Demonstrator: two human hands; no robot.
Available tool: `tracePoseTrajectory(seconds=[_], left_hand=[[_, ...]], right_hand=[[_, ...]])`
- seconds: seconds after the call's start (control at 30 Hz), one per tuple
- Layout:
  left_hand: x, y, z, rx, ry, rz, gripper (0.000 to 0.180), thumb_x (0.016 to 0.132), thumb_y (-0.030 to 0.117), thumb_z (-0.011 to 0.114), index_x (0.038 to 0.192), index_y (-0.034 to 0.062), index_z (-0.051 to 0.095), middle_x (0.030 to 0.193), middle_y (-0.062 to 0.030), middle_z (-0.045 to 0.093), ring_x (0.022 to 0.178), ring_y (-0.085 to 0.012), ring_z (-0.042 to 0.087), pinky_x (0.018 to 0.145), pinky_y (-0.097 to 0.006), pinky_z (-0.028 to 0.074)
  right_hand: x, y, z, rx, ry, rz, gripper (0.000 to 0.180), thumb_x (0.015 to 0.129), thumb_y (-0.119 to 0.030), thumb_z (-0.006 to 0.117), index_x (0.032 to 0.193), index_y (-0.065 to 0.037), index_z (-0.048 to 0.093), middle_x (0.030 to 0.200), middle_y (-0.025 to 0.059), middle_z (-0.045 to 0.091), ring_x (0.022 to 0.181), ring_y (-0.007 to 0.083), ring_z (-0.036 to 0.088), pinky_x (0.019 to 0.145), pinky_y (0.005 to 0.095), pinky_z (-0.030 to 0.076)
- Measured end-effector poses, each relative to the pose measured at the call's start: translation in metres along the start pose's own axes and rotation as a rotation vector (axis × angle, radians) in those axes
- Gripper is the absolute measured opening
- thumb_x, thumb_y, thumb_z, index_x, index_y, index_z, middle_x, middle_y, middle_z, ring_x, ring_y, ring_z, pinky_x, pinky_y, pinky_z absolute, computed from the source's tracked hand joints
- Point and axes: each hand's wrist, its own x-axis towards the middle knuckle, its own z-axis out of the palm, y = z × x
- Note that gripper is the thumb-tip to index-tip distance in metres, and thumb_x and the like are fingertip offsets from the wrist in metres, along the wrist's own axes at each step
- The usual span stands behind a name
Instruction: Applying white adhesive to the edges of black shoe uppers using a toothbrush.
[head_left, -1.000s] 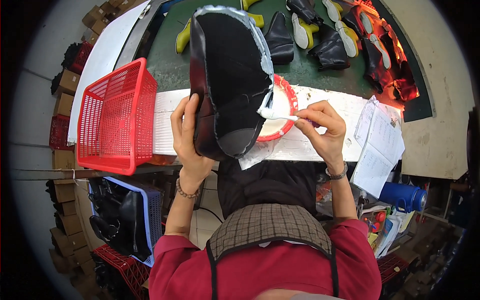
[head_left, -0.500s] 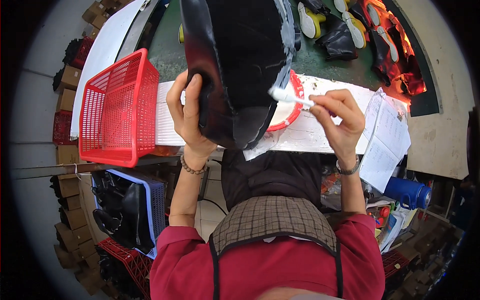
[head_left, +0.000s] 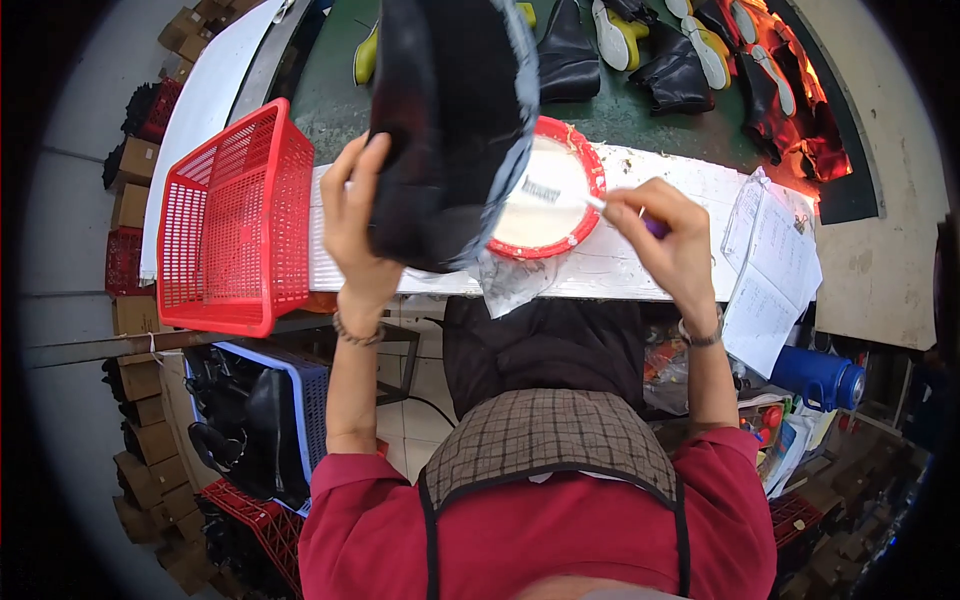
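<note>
My left hand point(head_left: 358, 225) grips a black leather boot upper point(head_left: 415, 170) by its lower left side, holding it raised and tilted. A wet whitish band of paste runs down the upper's right edge. My right hand point(head_left: 668, 235) pinches a toothbrush point(head_left: 593, 202) with a white neck and a purple part on its handle. Its bristle head is over the white paste point(head_left: 545, 165) in a red-rimmed round tub point(head_left: 585, 155); whether the bristles touch the paste I cannot tell. The upper hides the tub's left part.
A red plastic basket point(head_left: 285, 215) stands left of the upper. Black boots point(head_left: 570, 55), some with yellow-and-white soles, lie on the green tabletop point(head_left: 625, 135). Written sheets point(head_left: 775, 270) rest at right, above a blue jug point(head_left: 815, 380). A blue crate point(head_left: 313, 400) of black pieces stands lower left.
The boot upper has shifted left and slightly up in my left hand, uncovering more of the tub. My right hand has brought the toothbrush from the upper's edge to over the paste.
</note>
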Motion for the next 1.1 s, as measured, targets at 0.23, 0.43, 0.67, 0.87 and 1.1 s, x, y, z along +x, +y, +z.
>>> tracePoseTrajectory(seconds=[0.23,0.43,0.67,0.87,1.1], left_hand=[[-0.085,-0.079,-0.063,-0.474,-0.012,-0.807,0.03,0.082,-0.008,0.07,0.111,-0.0026,0.069,0.113,-0.0138,0.069,0.101,-0.0226,0.068,0.089,-0.035,0.056],[-0.056,-0.041,-0.069,-0.892,-0.206,-1.359,0.023,0.067,-0.018,0.054,0.078,0.0012,0.059,0.065,-0.003,0.053,0.05,-0.0116,0.047,0.04,-0.025,0.032],[-0.077,-0.045,-0.059,-1.069,0.045,-1.359,0.047,0.08,-0.009,0.064,0.125,0.0021,0.061,0.092,-0.0067,0.07,0.058,-0.0125,0.062,0.036,-0.021,0.036],[-0.057,-0.025,-0.054,-1.16,0.023,-1.4,0.053,0.08,-0.01,0.07,0.13,-0.0007,0.059,0.096,-0.0099,0.073,0.056,-0.0121,0.065,0.036,-0.021,0.042],[-0.056,-0.014,-0.036,-1.064,-0.141,-1.5,0.056,0.069,-0.019,0.062,0.123,-0.0057,0.06,0.075,-0.0085,0.066,0.047,-0.0122,0.054,0.035,-0.023,0.034]], right_hand=[[0.032,0.051,0.024,-0.653,-0.109,-0.246,0.012,0.082,-0.021,0.079,0.085,-0.01,0.078,0.078,0.0042,0.064,0.071,0.0256,0.067,0.064,0.0378,0.051],[0.043,0.03,-0.007,-0.139,-0.001,-0.041,0.013,0.085,-0.017,0.081,0.095,-0.009,0.081,0.083,0.0016,0.067,0.067,0.0117,0.059,0.059,0.0258,0.045],[0.058,0.015,0.0,0.127,-0.046,-0.297,0.017,0.081,-0.009,0.084,0.097,-0.006,0.081,0.085,0.0019,0.067,0.068,0.0081,0.056,0.058,0.0239,0.042],[0.044,0.019,-0.006,0.106,-0.045,-0.26,0.016,0.08,-0.009,0.084,0.096,-0.007,0.081,0.084,0.0015,0.068,0.07,0.0094,0.057,0.058,0.0253,0.041],[0.069,0.002,-0.004,0.132,-0.121,-0.371,0.018,0.084,-0.01,0.083,0.101,-0.007,0.081,0.092,0.0032,0.067,0.082,0.0116,0.059,0.068,0.0251,0.049]])
